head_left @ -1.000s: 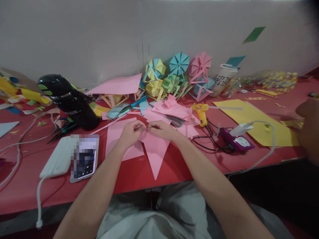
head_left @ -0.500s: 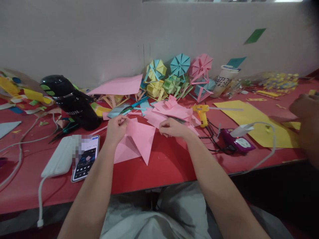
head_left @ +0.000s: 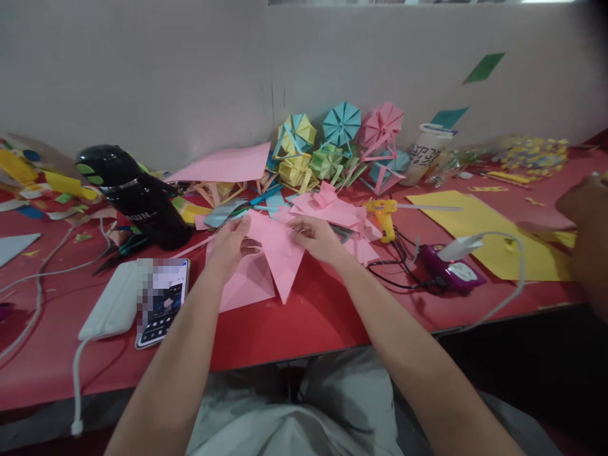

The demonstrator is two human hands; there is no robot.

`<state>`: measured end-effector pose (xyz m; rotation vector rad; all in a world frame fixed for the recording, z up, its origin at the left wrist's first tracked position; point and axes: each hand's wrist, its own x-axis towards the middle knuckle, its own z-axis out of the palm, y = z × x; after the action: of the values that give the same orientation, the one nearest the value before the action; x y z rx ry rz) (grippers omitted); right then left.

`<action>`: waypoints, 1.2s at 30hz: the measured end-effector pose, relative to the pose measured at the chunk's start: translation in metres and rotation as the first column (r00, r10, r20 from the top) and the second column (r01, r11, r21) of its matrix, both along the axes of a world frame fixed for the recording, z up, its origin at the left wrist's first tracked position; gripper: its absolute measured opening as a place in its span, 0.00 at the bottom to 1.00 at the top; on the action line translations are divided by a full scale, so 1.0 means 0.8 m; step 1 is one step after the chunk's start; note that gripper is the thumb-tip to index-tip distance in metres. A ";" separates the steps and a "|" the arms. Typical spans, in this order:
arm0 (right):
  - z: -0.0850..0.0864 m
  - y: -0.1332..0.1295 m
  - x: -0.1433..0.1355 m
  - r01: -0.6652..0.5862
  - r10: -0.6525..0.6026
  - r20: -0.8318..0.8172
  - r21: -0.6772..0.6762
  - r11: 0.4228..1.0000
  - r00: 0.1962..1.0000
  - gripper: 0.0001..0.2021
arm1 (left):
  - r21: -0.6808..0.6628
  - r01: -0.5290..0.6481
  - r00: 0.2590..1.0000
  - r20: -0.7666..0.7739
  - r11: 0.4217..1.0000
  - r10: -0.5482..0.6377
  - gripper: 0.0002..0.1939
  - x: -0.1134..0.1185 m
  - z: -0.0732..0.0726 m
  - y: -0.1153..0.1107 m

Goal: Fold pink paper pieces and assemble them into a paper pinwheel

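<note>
A folded sheet of pink paper [head_left: 280, 253] is held up between my two hands, with a pointed corner hanging down. My left hand [head_left: 232, 246] pinches its left top edge, the other fingers curled below. On the right edge, my right hand [head_left: 316, 237] grips the paper between thumb and fingers. Beneath it lies another flat pink sheet [head_left: 247, 285] on the red table [head_left: 323, 316]. Just behind my hands sits a pile of pink paper pieces [head_left: 332, 209] with a folded pink shape on top.
Left stand a black bottle [head_left: 142, 202], a white power bank [head_left: 111, 301] and a phone [head_left: 164, 310]. To the right are a yellow glue gun [head_left: 384, 218], a purple power socket [head_left: 451, 272] and yellow paper [head_left: 498, 247]. Paper umbrellas [head_left: 342, 123] line the wall. Another person's hand [head_left: 586, 209] is far right.
My right hand has moved left and taken hold of the pink paper's right edge. The paper has lifted and shifted slightly right, and my left hand has turned with it.
</note>
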<state>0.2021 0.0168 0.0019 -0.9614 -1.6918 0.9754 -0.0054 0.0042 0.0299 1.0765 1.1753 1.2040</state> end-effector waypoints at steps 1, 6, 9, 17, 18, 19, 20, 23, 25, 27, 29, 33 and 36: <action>-0.001 0.002 0.001 0.047 -0.047 -0.045 -0.010 0.999 0.998 0.11 | -0.032 0.040 0.998 0.048 0.999 -0.038 0.23 0.002 0.001 -0.002; -0.002 0.007 0.001 0.102 -0.103 -0.091 -0.016 0.995 0.991 0.12 | 0.041 0.213 0.976 0.025 0.976 -0.215 0.36 0.007 -0.004 -0.008; -0.001 0.003 -0.006 0.090 -0.090 -0.035 -0.012 0.996 0.995 0.14 | 0.114 0.246 0.969 -0.006 0.962 -0.247 0.34 0.007 -0.009 -0.008; 0.005 -0.016 -0.017 0.112 -0.131 0.209 0.098 0.989 0.969 0.36 | 0.128 0.343 0.939 -0.075 0.931 -0.336 0.41 0.009 -0.007 -0.012; 0.004 -0.015 -0.016 0.112 -0.135 0.226 0.111 0.988 0.965 0.36 | 0.133 0.347 0.937 -0.084 0.928 -0.338 0.41 0.009 -0.006 -0.012; 0.002 -0.015 -0.015 0.115 -0.141 0.234 0.124 0.986 0.962 0.36 | 0.142 0.346 0.937 -0.100 0.927 -0.335 0.42 0.010 -0.006 -0.012; 0.001 -0.014 -0.014 0.117 -0.147 0.236 0.134 0.984 0.961 0.35 | 0.151 0.343 0.937 -0.125 0.927 -0.326 0.41 0.010 -0.006 -0.012; -0.003 -0.011 -0.013 0.122 -0.149 0.231 0.127 0.984 0.961 0.29 | 0.188 0.321 0.931 -0.241 0.928 -0.273 0.37 0.010 -0.009 -0.008; -0.004 -0.009 -0.014 0.129 -0.147 0.202 0.099 0.987 0.968 0.22 | 0.215 0.298 0.919 -0.329 0.930 -0.218 0.35 0.007 -0.012 -0.004; -0.004 -0.005 -0.013 0.144 -0.156 0.156 0.081 0.986 0.975 0.15 | 0.230 0.269 0.896 -0.416 0.935 -0.155 0.32 0.003 -0.017 0.000; -0.005 -0.001 -0.011 0.174 -0.177 0.102 0.043 0.984 0.979 0.10 | 0.226 0.223 0.863 -0.498 0.948 -0.084 0.29 -0.002 -0.020 0.003; -0.008 0.000 -0.004 0.166 -0.160 0.048 -0.149 0.975 0.986 0.22 | 0.210 0.203 0.784 -0.620 0.957 -0.030 0.19 -0.008 -0.023 0.006; -0.005 -0.005 -0.002 0.151 -0.126 0.116 -0.238 0.959 0.985 0.32 | 0.214 0.257 0.702 -0.712 0.942 -0.030 0.09 -0.010 -0.024 0.004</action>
<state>0.2008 0.0126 -0.0023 -1.2945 -1.5840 1.0749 -0.0137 0.0073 0.0104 1.9446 1.4577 0.8630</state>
